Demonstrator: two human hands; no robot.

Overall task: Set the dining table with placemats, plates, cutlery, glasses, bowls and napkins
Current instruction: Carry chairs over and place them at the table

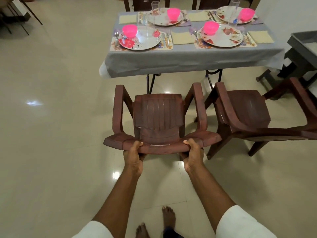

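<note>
Head view: we look down over both arms at a brown plastic chair [159, 117] and, beyond it, the set worktop [188, 57].
Left hand [134, 156]: we see it curled round the top rail of the chair's back, thumb on top, fingers underneath.
Right hand [193, 154]: it grips the same rail nearer the chair's right arm, thumb over the edge.
Chair: it stands short of the worktop's near edge, its seat facing the worktop.
Second chair [248, 114]: just beside the first, off the near right corner, turned at an angle.
Worktop: covered by a grey cloth, with four places laid, two along the near edge and two along the far edge.
Near left place: a floral plate [145, 41] on a placemat [169, 46], a pink bowl [129, 30] on the plate's left part, a clear glass [145, 26] standing on the plate, a spoon [116, 36] left of it, a fork [167, 37] to its right.
Near right place: a plate [226, 37] carrying a pink bowl [211, 28], with a cream napkin [183, 37] between the two near places and another napkin [260, 36] toward the right edge.
Far places: each shows a plate, a pink bowl and a tall glass; we cannot make out the cutlery there.
Floor [51, 117]: glossy pale tiles, with our bare feet [169, 217] below the arms.
</note>
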